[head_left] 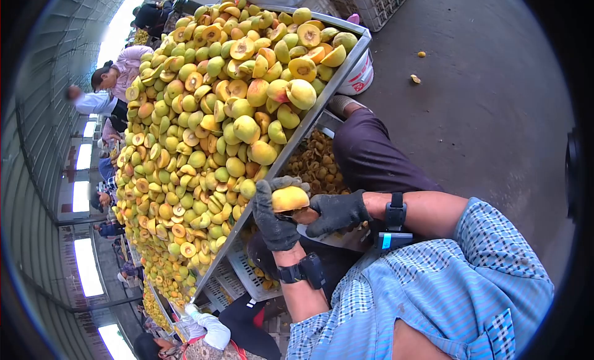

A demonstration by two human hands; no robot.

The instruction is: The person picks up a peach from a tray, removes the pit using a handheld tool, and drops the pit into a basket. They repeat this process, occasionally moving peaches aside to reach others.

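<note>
Both gloved hands meet close before the person's lap; the left hand (275, 221) has its grip closed around a yellow peach (289, 199), and the right hand (337, 211) grips narrowly at the peach's underside; just beyond lies a crate of pits (315, 165); the long metal desk (322, 103) carries heaped peach halves (216, 112); other people (114, 81) work along its far side.

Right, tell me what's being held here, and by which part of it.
A yellow peach. The left hand cups its rounded side in a gloved grip, and the right hand has its fingertips on the opposite side.
</note>
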